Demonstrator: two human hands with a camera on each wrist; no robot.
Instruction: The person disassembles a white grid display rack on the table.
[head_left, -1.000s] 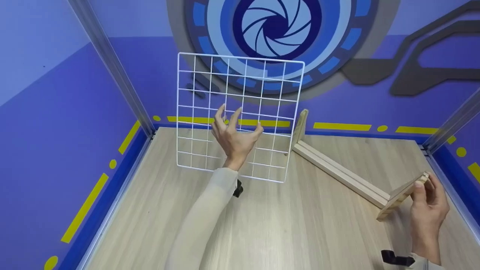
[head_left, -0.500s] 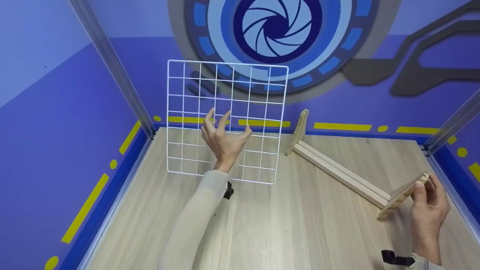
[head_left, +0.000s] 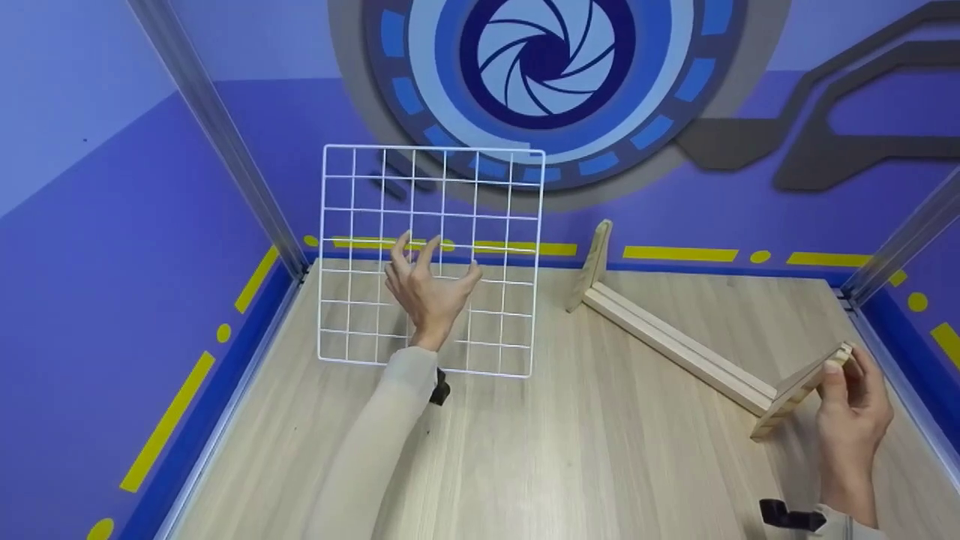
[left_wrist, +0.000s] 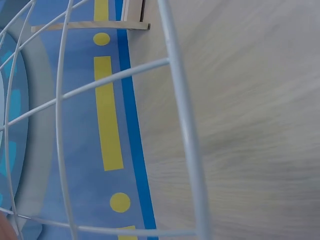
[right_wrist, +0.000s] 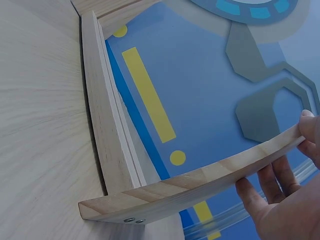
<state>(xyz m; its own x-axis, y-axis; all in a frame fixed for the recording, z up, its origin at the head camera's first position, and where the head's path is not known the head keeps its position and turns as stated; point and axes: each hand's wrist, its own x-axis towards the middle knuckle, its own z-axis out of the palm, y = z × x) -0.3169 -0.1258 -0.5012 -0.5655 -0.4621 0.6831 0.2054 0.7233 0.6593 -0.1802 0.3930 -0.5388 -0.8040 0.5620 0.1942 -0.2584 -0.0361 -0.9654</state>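
My left hand (head_left: 429,292) grips a white wire grid panel (head_left: 442,214) with spread, bent fingers and holds it upright. Its lower wires (left_wrist: 186,120) cross the left wrist view, where only a sliver of the hand shows. To the right stands a wooden stand (head_left: 679,349), a grooved bar between two end boards. My right hand (head_left: 855,409) pinches the top of its near end board (head_left: 802,390), thumb on one face and fingers on the other. In the right wrist view, two screw heads show low on that end board (right_wrist: 195,182). The panel and the stand are apart.
A wood-grain tabletop (head_left: 540,465) lies beneath everything. Blue printed walls rise at the back (head_left: 675,217) and on the left (head_left: 127,300), with metal corner posts (head_left: 217,135). The stand's far end board (head_left: 592,266) is close to the back wall.
My left hand has carried the grid panel left and lower in the head view, away from the stand. The right hand and the stand have stayed put.
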